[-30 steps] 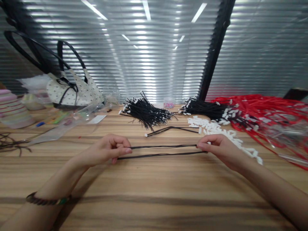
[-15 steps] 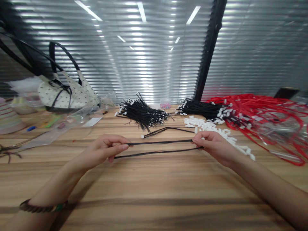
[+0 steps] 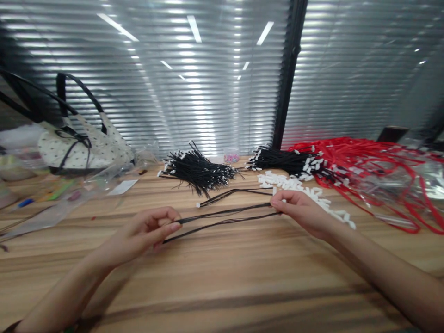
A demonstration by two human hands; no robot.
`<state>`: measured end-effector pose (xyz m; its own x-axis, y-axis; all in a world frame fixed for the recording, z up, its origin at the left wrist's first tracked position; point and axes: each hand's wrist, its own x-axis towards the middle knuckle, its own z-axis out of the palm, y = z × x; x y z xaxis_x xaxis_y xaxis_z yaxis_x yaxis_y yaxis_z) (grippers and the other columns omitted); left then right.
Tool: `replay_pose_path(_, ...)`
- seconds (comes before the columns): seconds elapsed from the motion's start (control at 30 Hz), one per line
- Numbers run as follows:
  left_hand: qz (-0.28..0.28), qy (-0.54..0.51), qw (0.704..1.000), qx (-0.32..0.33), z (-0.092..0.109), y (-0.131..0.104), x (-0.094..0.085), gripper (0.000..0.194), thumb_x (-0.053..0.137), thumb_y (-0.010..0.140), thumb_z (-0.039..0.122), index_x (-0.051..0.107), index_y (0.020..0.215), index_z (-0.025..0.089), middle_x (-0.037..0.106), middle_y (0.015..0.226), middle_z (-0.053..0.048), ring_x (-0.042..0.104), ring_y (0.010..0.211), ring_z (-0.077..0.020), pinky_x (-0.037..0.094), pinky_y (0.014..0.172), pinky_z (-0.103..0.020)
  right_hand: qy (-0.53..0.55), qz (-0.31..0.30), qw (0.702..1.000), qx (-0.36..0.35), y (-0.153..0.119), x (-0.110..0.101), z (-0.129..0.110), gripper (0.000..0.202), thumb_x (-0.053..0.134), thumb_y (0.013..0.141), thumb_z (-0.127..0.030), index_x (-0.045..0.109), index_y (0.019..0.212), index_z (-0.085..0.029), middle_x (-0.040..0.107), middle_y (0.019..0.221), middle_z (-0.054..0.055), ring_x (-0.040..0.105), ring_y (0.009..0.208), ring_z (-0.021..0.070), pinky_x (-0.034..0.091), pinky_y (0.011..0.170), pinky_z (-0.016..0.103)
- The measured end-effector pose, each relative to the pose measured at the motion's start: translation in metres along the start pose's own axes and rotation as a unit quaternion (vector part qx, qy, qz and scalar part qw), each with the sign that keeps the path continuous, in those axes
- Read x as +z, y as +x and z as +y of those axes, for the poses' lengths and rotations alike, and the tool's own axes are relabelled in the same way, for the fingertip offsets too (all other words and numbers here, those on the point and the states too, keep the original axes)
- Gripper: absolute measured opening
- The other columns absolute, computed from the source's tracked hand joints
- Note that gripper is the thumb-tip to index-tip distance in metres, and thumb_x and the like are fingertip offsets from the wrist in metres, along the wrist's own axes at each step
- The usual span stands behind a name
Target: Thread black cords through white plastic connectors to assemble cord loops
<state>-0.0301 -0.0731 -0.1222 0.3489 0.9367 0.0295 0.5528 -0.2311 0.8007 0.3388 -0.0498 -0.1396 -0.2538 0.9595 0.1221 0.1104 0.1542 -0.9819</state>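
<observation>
Thin black cords [image 3: 222, 213] stretch between my two hands above the wooden table. My left hand [image 3: 152, 230] pinches one end between thumb and fingers, with a second strand running below it. At the other end, my right hand [image 3: 294, 208] closes its fingertips on the same cords, and a small white bit shows by its thumb. Just beyond, another black cord [image 3: 236, 190] lies bent on the table, with white pieces at its ends. White plastic pieces [image 3: 312, 192] lie in a heap behind my right hand.
Two bundles of black cords, a left one [image 3: 199, 170] and a right one [image 3: 277, 159], lie at the back. Red straps [image 3: 360, 157] and clear plastic pile up at the right. A patterned bag [image 3: 83, 145], plastic sleeve [image 3: 52, 210] and blue pen cap [image 3: 25, 202] are at the left.
My left hand has come lower and slightly nearer, so the cords now slant and sag a little. The whole view has shifted a bit; my right hand keeps its hold.
</observation>
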Motion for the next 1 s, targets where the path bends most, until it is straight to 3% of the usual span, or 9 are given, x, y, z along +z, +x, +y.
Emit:
replay_pose_path(0.17,-0.131,0.066,0.989,-0.020,0.007,0.009,0.007,0.032,0.061,0.087,0.049,0.063,0.078,0.019,0.056,0.067,0.001,0.049,0.059,-0.0134,0.040,0.051,-0.021,-0.180,-0.019,0.982,-0.062,-0.002,-0.003,0.003,0.026,0.064,0.081,-0.043,0.066,0.072,-0.019,0.060,0.065,0.001,0.049,0.062,0.0148,0.037,0.059,0.028)
replay_pose_path(0.27,-0.158,0.123,0.979,-0.022,0.011,0.016,0.006,0.028,0.065,0.082,0.045,0.068,0.077,0.018,0.062,0.071,-0.003,0.054,0.063,-0.0166,0.042,0.055,-0.024,-0.248,-0.053,0.963,-0.091,-0.004,-0.003,0.007,0.017,0.060,0.084,-0.031,0.070,0.078,-0.019,0.070,0.077,0.004,0.059,0.071,0.0178,0.043,0.066,0.029)
replay_pose_path(0.47,-0.212,0.148,0.963,-0.072,0.028,0.044,0.019,0.013,0.065,0.073,0.030,0.064,0.069,0.017,0.057,0.060,0.000,0.052,0.056,-0.0163,0.036,0.051,-0.024,-0.389,-0.138,0.902,-0.125,-0.004,0.005,0.011,0.021,0.057,0.088,-0.023,0.077,0.081,-0.020,0.077,0.084,0.007,0.066,0.074,0.0206,0.043,0.070,0.030)
replay_pose_path(0.57,-0.186,0.231,0.952,-0.072,0.045,0.060,0.036,0.009,0.061,0.072,0.027,0.064,0.073,0.018,0.060,0.063,0.000,0.054,0.059,-0.0183,0.036,0.052,-0.026,-0.469,-0.142,0.860,-0.145,-0.005,0.014,0.001,0.027,0.055,0.090,-0.020,0.076,0.074,-0.018,0.076,0.078,0.008,0.065,0.069,0.0195,0.037,0.064,0.029)
replay_pose_path(0.63,-0.171,0.286,0.940,-0.066,0.054,0.067,0.049,0.005,0.061,0.070,0.022,0.061,0.066,0.019,0.060,0.062,0.000,0.054,0.060,-0.0194,0.034,0.052,-0.027,-0.523,-0.145,0.830,-0.128,-0.006,0.022,-0.009,0.029,0.053,0.090,-0.018,0.075,0.071,-0.016,0.075,0.075,0.010,0.064,0.066,0.0195,0.033,0.061,0.029)
replay_pose_path(0.73,-0.102,0.314,0.942,-0.050,0.057,0.071,0.069,0.011,0.055,0.072,0.017,0.053,0.062,0.021,0.059,0.062,-0.001,0.054,0.061,-0.0198,0.034,0.054,-0.028,-0.572,-0.148,0.802,-0.087,-0.007,0.037,-0.019,0.027,0.052,0.090,-0.015,0.076,0.077,-0.013,0.076,0.081,0.013,0.065,0.067,0.0208,0.030,0.058,0.030)
replay_pose_path(0.9,-0.017,0.237,0.971,0.015,0.038,0.069,0.086,0.009,0.050,0.079,0.025,0.053,0.071,0.022,0.062,0.070,-0.003,0.056,0.068,-0.0216,0.038,0.061,-0.030,-0.552,-0.118,0.821,-0.084,-0.005,0.052,-0.005,0.028,0.047,0.092,-0.009,0.073,0.083,-0.011,0.074,0.087,0.014,0.065,0.077,0.0211,0.036,0.064,0.029)
replay_pose_path(1.0,-0.030,0.147,0.989,-0.004,0.033,0.069,0.082,0.020,0.057,0.076,0.038,0.058,0.069,0.020,0.062,0.067,-0.003,0.055,0.065,-0.0206,0.038,0.060,-0.029,-0.525,-0.104,0.841,-0.084,-0.005,0.046,0.005,0.029,0.045,0.096,-0.014,0.071,0.084,-0.011,0.073,0.090,0.013,0.063,0.083,0.0210,0.040,0.069,0.028)
